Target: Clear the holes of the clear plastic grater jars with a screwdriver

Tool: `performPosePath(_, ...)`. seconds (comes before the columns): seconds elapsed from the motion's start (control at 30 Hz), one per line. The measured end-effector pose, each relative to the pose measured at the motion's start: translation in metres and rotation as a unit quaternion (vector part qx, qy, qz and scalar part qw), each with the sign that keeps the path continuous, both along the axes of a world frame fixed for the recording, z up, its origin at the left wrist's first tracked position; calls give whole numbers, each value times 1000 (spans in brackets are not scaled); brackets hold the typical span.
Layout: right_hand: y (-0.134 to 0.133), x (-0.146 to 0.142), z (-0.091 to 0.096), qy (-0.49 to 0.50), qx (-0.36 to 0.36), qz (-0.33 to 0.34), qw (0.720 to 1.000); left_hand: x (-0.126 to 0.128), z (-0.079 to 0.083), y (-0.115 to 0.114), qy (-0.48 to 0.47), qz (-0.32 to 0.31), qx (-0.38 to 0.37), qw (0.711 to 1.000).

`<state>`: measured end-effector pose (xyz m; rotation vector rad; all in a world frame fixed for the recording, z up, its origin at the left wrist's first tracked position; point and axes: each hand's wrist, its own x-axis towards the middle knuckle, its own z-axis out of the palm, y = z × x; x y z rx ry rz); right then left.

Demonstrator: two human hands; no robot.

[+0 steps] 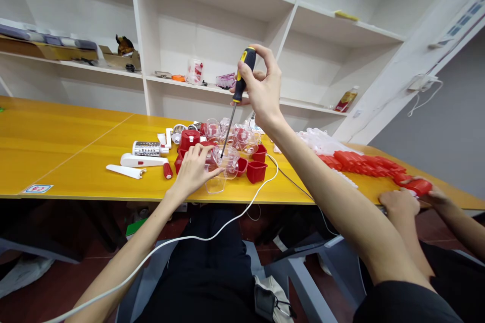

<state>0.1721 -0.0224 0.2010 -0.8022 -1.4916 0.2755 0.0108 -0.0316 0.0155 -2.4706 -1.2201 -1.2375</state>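
Observation:
My right hand (265, 81) grips the black-and-yellow handle of a screwdriver (238, 86) held high and nearly upright. Its shaft slants down and its tip meets or lies just over a clear plastic housing (227, 161) on the table. Fingers of my left hand (195, 169) close around the left side of that clear housing. Several red plastic cups (256, 171) and more clear parts (244, 136) crowd around and behind it. Whether a screw sits under the tip is too small to tell.
Left of my hands lie a metal grater drum (147, 149), a white handle arm (142, 160) and a white strip (125, 171). A white cable (212, 237) crosses in front of me. At right, a co-worker's hands (401, 202) hold a red part near stacked red pieces (352, 161).

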Motion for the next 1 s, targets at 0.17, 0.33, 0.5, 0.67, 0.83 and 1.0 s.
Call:
performPosePath(0.17,12,10,-3,39,-15,-10,999,0,0,0,-8,1,-4,1000)
performPosePath(0.33,15,21,-2,84,-21,2,996,1,1,-2,-8,5,-5,1000)
performPosePath(0.5,3,18,3,56,-4,2,998,2,1,-2,0,12,-3,1000)
performPosePath(0.67,-10,18,2,70,25,-29,997,0,0,-1,18,17,2,1000)
performPosePath(0.83,-23,43,-7,100,95,-73,988,-8,6,-1,20,-17,-10,1000)
performPosePath(1.0,-20,77,-25,129,84,-109,982,-18,13,0,-2,-85,-53,995)
